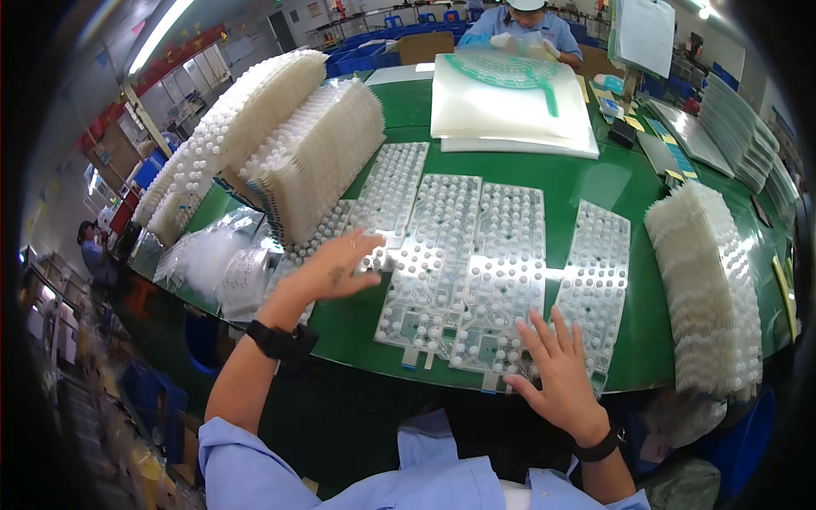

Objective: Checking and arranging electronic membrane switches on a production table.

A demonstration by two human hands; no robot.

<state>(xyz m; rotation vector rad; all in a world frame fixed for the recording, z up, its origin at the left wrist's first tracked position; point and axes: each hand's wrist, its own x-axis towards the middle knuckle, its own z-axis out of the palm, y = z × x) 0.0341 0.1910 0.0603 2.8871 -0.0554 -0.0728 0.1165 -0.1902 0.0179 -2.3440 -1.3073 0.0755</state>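
Several clear, flat keypad sheets with rows of white domes lie on a green table. My left hand (340, 265) is open, fingers apart, over the left sheets. It is nearest to a long domed sheet (433, 246) and a paler one (391, 187) reaching back beside the stacks. My right hand (559, 378) is open too, fingers spread over the near end of a middle sheet (507, 255) and beside the right-hand sheet (595, 263). Whether its fingertips press on the sheets I cannot tell. Small connector tails stick out at the sheets' near ends.
Tall stacks of domed sheets (319, 144) stand at the left, with clear plastic wrap (221, 263) before them. Another stack (701, 293) stands right. Farther back are large translucent sheets (510, 110), and a co-worker (527, 34) in a white cap sits across the green table (408, 110).
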